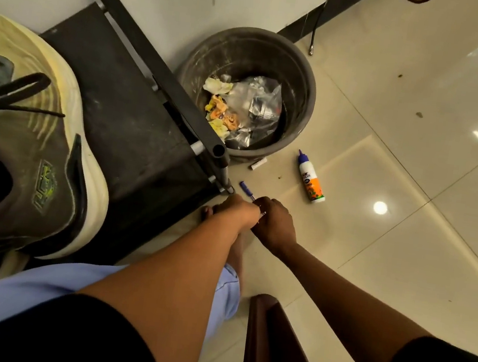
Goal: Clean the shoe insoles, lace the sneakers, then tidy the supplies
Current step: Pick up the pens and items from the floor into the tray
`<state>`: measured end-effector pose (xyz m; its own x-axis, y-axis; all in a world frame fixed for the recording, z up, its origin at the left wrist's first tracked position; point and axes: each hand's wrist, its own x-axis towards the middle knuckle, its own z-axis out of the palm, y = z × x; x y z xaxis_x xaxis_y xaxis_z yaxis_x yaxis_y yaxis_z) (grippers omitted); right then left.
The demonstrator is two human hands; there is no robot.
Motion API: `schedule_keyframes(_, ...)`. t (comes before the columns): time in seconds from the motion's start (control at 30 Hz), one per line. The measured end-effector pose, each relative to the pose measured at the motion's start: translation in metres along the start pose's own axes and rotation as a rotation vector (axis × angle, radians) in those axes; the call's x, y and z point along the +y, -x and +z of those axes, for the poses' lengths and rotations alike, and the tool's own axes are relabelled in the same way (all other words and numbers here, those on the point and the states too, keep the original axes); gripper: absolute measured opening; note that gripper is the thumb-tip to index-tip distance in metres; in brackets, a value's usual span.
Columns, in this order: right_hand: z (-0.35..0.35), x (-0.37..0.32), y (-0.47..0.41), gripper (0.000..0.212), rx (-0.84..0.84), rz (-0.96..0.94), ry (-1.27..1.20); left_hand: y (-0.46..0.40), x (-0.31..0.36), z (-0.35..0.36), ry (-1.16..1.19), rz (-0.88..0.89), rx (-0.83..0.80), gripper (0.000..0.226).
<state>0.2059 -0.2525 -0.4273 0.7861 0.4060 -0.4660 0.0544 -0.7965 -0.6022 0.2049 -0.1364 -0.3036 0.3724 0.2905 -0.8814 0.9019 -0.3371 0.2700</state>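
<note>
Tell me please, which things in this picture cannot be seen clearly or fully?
- Pen, head view: only its blue end shows; left hand and right hand cover the rest.
- Small white object by the bin: too small to name.
- Glue bottle label: too small to read.
- Sneaker: cut off by the left edge.
- Bin contents: crumpled wrappers, unclear.

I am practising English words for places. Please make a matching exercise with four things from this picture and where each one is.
Things:
1. glue bottle
2. sneaker
3. crumpled wrappers
4. blue pen

Places:
A. inside the dark bin
B. on the black rack, at the left
C. lying alone on the floor tiles, right of the bin
D. on the floor, just beyond both hands

Pairs: 1-C, 2-B, 3-A, 4-D
</note>
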Motion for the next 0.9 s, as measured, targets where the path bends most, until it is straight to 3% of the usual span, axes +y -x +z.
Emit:
schedule_keyframes(0.27, -0.028, -0.03, 0.034, 0.042, 0.116, -0.151, -0.299, -0.009, -0.011, 0.009, 0.087, 0.017, 0.162, 0.029)
schedule_keyframes(0.43, -0.037, -0.025, 0.018, 0.066, -0.094, -0.084, -0.312, -0.014, -0.007, 0.008, 0.097, -0.064, 0.285, 0.028)
schedule_keyframes(0.6, -0.027, -0.014, -0.027, 0.059, -0.016, 0.051, -0.028, -0.008, -0.003, 0.007, -0.013, -0.072, 0.318, 0.03)
schedule_keyframes(0.7, -0.02, -0.017, -0.056, 0.057, 0.028, -0.016, 0.258, -0.004, -0.002, 0.004, -0.096, -0.051, 0.284, 0.036)
schedule_keyframes(0.8, -0.016, -0.023, -0.079, 0.066, -0.028, -0.083, 0.442, -0.001, -0.005, 0.004, -0.133, -0.009, 0.208, 0.037)
schedule_keyframes(0.9, -0.014, -0.027, -0.095, 0.067, -0.072, -0.116, 0.574, -0.001, -0.005, 0.008, -0.237, -0.014, 0.232, 0.044)
